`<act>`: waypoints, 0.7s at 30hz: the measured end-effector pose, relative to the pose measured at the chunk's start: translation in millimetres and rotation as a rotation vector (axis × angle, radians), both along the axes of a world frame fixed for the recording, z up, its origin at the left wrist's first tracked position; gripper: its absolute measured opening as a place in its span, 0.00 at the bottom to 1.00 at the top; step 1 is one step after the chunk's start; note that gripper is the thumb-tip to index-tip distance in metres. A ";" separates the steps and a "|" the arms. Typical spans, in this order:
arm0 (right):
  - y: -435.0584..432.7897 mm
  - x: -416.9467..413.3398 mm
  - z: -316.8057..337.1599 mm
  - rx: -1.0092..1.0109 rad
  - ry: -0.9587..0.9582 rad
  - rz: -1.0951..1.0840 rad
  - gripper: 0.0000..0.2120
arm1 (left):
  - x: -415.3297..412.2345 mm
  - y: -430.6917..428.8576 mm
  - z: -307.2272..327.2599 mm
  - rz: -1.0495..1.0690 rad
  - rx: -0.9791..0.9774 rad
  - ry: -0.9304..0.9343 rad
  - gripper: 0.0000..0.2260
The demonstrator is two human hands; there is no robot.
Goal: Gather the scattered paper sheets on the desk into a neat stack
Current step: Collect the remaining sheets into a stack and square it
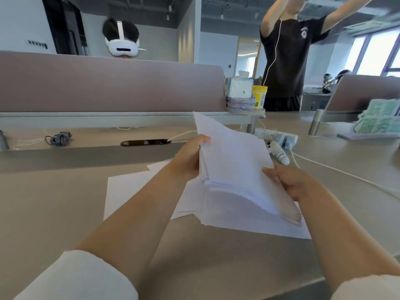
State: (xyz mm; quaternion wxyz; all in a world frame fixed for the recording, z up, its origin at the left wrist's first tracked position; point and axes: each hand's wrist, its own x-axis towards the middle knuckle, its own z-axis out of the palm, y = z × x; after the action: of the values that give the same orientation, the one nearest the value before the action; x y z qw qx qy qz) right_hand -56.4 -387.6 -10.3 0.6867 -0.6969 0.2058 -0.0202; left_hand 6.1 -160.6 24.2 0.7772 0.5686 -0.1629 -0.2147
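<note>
A thick stack of white paper sheets (233,161) is held tilted above the desk (54,202), its far corner raised and its near edge fanned. My left hand (190,156) grips the stack's left edge, thumb on top. Its right side is clasped by my right hand (290,182). Beneath the stack, loose white sheets (129,193) lie flat on the desk, one to the left and others (249,226) spreading under the stack toward the right.
A mauve divider (108,83) runs across the back, with a tissue box (240,86) and a yellow tub (259,96) at its right end. A white controller (279,152), power strip and white cable (346,174) lie right. A person in black stands behind; another wears a headset.
</note>
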 end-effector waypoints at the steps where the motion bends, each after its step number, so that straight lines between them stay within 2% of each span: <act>1: -12.4 3.4 -3.0 -0.066 0.017 -0.028 0.12 | 5.4 -5.1 -8.9 0.000 0.112 -0.001 0.11; 5: -46.0 24.8 -28.6 -0.457 0.227 -0.119 0.22 | 23.5 -11.3 -39.7 0.018 0.782 -0.002 0.10; 6: -52.3 29.3 -36.7 -0.530 0.286 -0.117 0.25 | 22.7 -11.9 -43.1 0.001 0.906 -0.018 0.11; 8: -59.9 35.9 -47.6 -0.590 0.326 -0.134 0.25 | 24.2 -15.9 -46.6 0.026 1.034 -0.070 0.12; 12: -65.5 40.7 -46.9 -0.544 0.292 -0.159 0.21 | 31.4 -21.6 -47.7 0.113 1.157 -0.180 0.13; 16: -68.4 35.9 -43.0 -0.655 0.283 -0.215 0.17 | 35.4 -26.8 -51.3 0.160 1.105 -0.139 0.09; 21: -67.8 30.6 -37.7 -0.648 0.291 -0.258 0.09 | 35.7 -31.9 -65.5 0.163 1.057 -0.136 0.09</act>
State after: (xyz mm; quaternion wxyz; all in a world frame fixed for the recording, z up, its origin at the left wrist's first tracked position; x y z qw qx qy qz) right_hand -25.8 -455.4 -47.9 0.3861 -0.8419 0.3703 -0.0711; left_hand 41.8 -192.5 -41.3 0.3870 0.9056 -0.0378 -0.1691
